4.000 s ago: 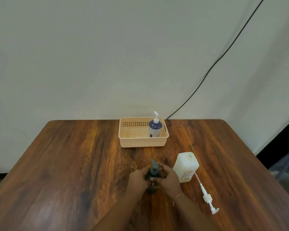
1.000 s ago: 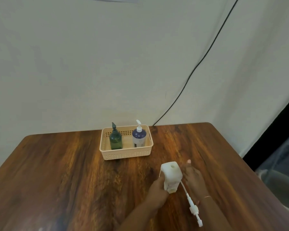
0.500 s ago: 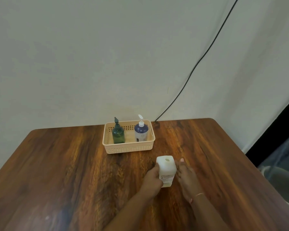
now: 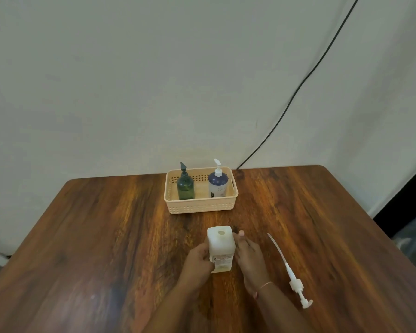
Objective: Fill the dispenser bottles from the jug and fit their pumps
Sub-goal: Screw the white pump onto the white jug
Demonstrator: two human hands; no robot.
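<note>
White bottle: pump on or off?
Off. The white bottle has a bare open neck; its pump lies on the table beside it.

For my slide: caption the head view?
Both hands steady the open white bottle; its pump lies beside.

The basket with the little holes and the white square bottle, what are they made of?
The peach rectangular basket looks like moulded plastic: one even matte colour, neat rows of punched holes, thin walls. The white square bottle between the left hand and right hand seems to be milky, slightly see-through plastic with a paper label; a yellowish tint shows near its base.
</note>
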